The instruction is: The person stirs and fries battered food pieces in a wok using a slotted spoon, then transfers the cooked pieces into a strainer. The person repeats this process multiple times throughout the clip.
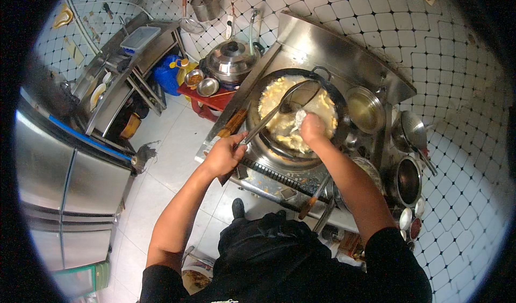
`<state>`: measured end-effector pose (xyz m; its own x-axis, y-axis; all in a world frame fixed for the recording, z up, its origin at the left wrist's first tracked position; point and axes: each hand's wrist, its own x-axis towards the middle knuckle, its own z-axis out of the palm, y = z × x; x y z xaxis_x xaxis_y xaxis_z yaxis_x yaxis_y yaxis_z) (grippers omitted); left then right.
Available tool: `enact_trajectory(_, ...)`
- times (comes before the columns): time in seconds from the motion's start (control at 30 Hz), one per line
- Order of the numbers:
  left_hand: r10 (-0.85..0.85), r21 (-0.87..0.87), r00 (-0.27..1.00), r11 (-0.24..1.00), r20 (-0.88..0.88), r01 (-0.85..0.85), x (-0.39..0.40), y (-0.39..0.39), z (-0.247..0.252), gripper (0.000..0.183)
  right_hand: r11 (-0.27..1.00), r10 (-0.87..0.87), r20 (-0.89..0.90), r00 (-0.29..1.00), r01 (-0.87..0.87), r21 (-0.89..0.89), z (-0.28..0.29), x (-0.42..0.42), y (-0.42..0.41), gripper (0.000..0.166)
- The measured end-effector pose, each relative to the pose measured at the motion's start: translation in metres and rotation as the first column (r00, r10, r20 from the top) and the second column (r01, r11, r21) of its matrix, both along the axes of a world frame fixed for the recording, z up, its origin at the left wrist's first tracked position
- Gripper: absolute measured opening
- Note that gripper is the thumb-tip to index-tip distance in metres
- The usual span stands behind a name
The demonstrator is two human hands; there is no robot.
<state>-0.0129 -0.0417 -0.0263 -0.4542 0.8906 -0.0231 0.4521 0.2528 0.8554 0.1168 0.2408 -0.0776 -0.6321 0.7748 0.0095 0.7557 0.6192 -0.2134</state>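
A large black wok point(343, 105) stands on the steel stove, with pale yellow pieces frying in bubbling oil point(278, 95). My left hand point(223, 154) grips the handle of a wire-mesh skimmer point(309, 92), whose round head hangs over the far part of the wok. Over the wok's right half is my right hand point(313, 128), its fingers closed around a whitish, batter-like piece point(299, 119) that dangles on their left side. The fingertips themselves are hidden from me, and I cannot tell what is inside the coating.
Right of the wok sits a pot of yellowish liquid point(365, 110). A perforated strainer point(414, 128) and a dark pot point(408, 181) stand farther right. A wooden-handled utensil point(309, 208) juts over the stove's front edge. Behind left are a lidded pot point(234, 59) and a red stool point(201, 97) bearing bowls.
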Motion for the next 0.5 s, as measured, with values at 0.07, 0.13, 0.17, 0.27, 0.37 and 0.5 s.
enact_trajectory(0.07, 0.010, 0.109, 0.995, 0.994, -0.102, 0.001, -0.001, 0.000, -0.003, 0.040, 0.999, 0.027, 0.047, 0.999, -0.028, 0.028, 0.008, 0.002, 0.000, 0.012)
enact_trajectory(0.13, 0.025, 0.133, 0.989, 0.991, -0.148, -0.005, 0.000, 0.000, 0.001, 0.040, 0.999, 0.034, 0.089, 0.995, -0.037, 0.035, 0.011, 0.007, 0.004, 0.012)
enact_trajectory(0.17, 0.031, 0.105, 0.989, 0.994, -0.143, -0.016, 0.001, -0.001, 0.006, 0.040, 0.999, 0.028, 0.109, 0.994, -0.032, 0.030, 0.013, 0.011, 0.007, 0.013)
enact_trajectory(0.27, 0.054, 0.068, 0.998, 0.996, -0.039, -0.051, 0.001, -0.005, 0.013, 0.041, 0.990, 0.106, 0.246, 0.964, -0.126, 0.067, 0.031, 0.026, 0.009, 0.016)
enact_trajectory(0.37, 0.059, 0.108, 0.998, 0.993, -0.015, -0.057, 0.004, -0.003, 0.031, 0.042, 0.981, 0.138, 0.146, 0.980, -0.156, 0.118, 0.032, 0.054, 0.017, 0.019)
enact_trajectory(0.5, -0.001, 0.306, 0.986, 0.951, 0.166, -0.051, 0.011, 0.007, 0.038, 0.045, 0.978, 0.205, -0.320, 0.925, -0.205, 0.035, 0.039, 0.104, 0.000, 0.020)
